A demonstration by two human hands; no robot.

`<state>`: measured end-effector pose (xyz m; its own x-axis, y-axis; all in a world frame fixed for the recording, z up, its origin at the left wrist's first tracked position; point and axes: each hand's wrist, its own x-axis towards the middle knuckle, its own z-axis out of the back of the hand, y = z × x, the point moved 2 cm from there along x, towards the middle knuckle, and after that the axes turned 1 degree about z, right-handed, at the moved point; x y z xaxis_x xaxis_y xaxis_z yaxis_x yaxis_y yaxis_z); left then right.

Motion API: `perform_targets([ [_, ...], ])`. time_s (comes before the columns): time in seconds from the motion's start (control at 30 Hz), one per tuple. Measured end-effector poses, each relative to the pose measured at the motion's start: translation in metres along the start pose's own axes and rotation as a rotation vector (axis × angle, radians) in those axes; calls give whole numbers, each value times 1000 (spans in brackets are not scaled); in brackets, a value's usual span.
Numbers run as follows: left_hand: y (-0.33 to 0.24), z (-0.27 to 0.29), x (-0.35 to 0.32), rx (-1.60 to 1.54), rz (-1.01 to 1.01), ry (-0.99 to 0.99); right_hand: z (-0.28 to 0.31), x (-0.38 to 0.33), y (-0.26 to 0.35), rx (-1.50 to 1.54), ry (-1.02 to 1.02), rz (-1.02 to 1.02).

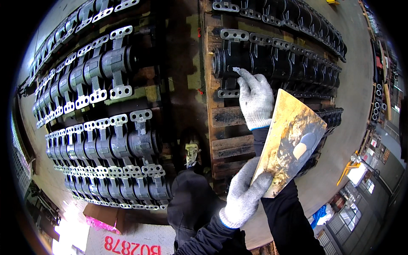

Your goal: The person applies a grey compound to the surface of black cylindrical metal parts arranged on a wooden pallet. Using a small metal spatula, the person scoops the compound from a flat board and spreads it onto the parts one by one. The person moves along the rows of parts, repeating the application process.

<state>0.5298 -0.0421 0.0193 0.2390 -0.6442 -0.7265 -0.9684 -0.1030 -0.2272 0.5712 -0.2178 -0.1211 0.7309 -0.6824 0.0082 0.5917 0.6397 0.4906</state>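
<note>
In the head view, the stained tan board (284,146), spreading forward and right of the gripping thumb, is clasped at its near edge by the left hand (245,193); likely stiff and light, it is best held by its rims. At the fingertips of the right hand (256,98), a small pale patch (236,69) on the black cylindrical part (231,57) is reached; whether anything is pinched cannot be told.

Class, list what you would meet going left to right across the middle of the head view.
Rows of grey cylindrical metal parts, pale shoe, grey-gloved left hand, stained tan flat panel, bent yellow bar.
</note>
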Motion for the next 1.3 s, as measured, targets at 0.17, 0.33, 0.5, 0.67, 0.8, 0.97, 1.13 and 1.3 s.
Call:
perform_targets([
  [0.17, -1, 0, -1, -42, 9, -16, 1, -4, -1, -97, 36, 67],
  [0.33, 3, 2, -1, -5, 10, -1, 9, -23, -5, 12, 13, -11],
  [0.5, 1, -1, -2, 1, 24, 13, 16, -25, -4, 26, -17, -19],
  [0.67, 6, 0, -2, 10, 35, 3, 9, -10, -6, 5, -17, 12],
  [0.8, 4, -1, -3, -1, 34, 11, 7, -1, -5, -24, -49, 13],
  [0.97, -1, -5, -2, -27, 28, 23, 11, 6, 1, 31, -45, 23],
  [1.13, 1, 0, -1, -39, 19, 3, -2, 7, 1, -12, -28, 55],
  [1.3, 1, -1, -1, 4, 31, 22, 4, 9, -2, -90, -9, 49],
])
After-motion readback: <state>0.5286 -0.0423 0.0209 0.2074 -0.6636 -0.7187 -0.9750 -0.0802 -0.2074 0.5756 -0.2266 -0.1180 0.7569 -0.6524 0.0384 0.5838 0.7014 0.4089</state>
